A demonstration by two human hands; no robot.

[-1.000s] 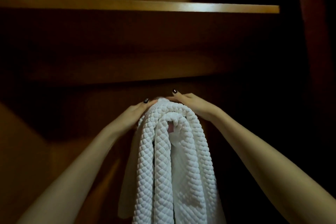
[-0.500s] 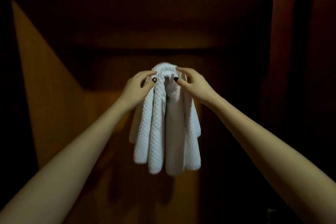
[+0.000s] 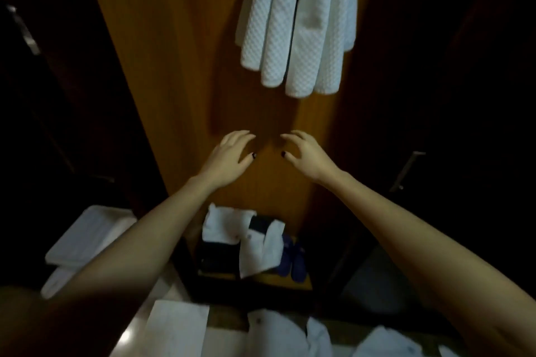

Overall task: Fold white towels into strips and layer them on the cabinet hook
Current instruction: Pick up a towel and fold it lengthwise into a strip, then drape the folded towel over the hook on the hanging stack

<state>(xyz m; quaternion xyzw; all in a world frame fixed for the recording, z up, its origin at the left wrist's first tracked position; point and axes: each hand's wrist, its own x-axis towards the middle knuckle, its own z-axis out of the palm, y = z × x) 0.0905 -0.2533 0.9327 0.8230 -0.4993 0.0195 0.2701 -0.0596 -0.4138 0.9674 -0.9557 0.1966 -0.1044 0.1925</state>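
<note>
White waffle-weave towels (image 3: 295,23): strips hanging against the cabinet panel (image 3: 174,66), hook out of frame. Likely soft, light, limp; best pinched at the top fold. Left hand (image 3: 229,158), right hand (image 3: 307,158): empty, fingers relaxed, well below.

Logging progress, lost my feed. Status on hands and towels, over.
Left hand open, empty. Right hand open, empty. White towels hang in strips against the cabinet panel, above both hands, untouched. Nothing between hands and towels.
</note>
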